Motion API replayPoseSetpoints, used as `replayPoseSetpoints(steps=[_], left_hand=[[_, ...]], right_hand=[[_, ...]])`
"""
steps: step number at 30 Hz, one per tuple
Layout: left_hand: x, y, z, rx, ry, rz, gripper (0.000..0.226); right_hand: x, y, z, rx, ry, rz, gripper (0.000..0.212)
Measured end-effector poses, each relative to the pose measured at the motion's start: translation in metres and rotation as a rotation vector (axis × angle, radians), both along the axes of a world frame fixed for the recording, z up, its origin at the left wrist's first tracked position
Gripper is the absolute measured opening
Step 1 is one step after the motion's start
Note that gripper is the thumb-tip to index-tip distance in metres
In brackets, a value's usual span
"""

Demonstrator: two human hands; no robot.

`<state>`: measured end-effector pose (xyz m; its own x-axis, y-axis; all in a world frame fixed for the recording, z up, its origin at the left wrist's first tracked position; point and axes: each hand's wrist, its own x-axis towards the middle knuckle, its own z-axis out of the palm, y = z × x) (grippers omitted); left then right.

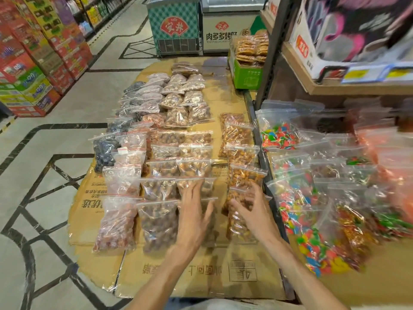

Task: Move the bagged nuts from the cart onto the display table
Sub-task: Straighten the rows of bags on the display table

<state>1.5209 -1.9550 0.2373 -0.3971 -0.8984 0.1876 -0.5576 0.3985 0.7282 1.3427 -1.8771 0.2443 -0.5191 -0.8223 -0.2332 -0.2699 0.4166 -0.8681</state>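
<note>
Two bare forearms are reaching in from the bottom edge, cut off below the elbow. The left hand (pixel 194 211) is lying spread, fingers straight, on a bag of brown nuts (pixel 209 222) that it is mostly hiding. The right hand (pixel 251 211) is resting with fingers fanned and slightly bent on a bag of orange nuts (pixel 237 220); whether it is gripping the bag, cannot tell. Both hands are motion-blurred.

These bags are lying at the near end of rows on flattened cardboard (pixel 201 276) covering a low surface. Every bag is a clear zip bag. Left rows: pale reddish nuts (pixel 116 222) and dark pieces (pixel 105 151), contents hard to identify. Middle rows: brown round nuts (pixel 159 222). Right row: orange-coated nuts (pixel 244 175), overlapping like shingles.

To the right, past a dark metal edge, bags of multicoloured sweets (pixel 299 198) are piling up; their far side is smearing into blur. A green box (pixel 244 74) beyond is holding packs of flat brown snacks. The shelf (pixel 348 86) above is blurred, labels unreadable. No cart can be made out.
</note>
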Motion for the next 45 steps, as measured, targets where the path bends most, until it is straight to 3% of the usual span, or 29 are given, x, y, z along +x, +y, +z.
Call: replayPoseSetpoints(steps=[11, 16, 22, 27, 32, 36, 45], left_hand=[[-0.107, -0.051, 0.01, 0.145, 0.007, -0.085, 0.064], [-0.141, -0.103, -0.003, 0.199, -0.038, -0.082, 0.075], [-0.182, -0.171, -0.015, 0.252, -0.08, -0.026, 0.071], [-0.202, -0.211, -0.042, 0.295, -0.177, -0.039, 0.073], [-0.214, -0.226, -0.056, 0.286, -0.169, -0.034, 0.074], [-0.212, -0.219, -0.06, 0.219, -0.177, 0.025, 0.071], [-0.207, -0.217, -0.056, 0.243, -0.168, 0.004, 0.073]], right_hand=[[-0.086, -0.061, 0.017, 0.007, 0.122, -0.076, 0.074], [-0.113, -0.114, 0.018, 0.033, 0.126, 0.005, 0.081], [-0.141, -0.193, -0.006, 0.119, 0.183, 0.123, 0.086], [-0.157, -0.236, -0.039, 0.268, 0.209, 0.045, 0.092], [-0.164, -0.253, -0.055, 0.331, 0.243, 0.01, 0.091], [-0.168, -0.26, -0.058, 0.247, 0.143, 0.044, 0.077], [-0.164, -0.255, -0.054, 0.178, 0.123, 0.026, 0.074]])
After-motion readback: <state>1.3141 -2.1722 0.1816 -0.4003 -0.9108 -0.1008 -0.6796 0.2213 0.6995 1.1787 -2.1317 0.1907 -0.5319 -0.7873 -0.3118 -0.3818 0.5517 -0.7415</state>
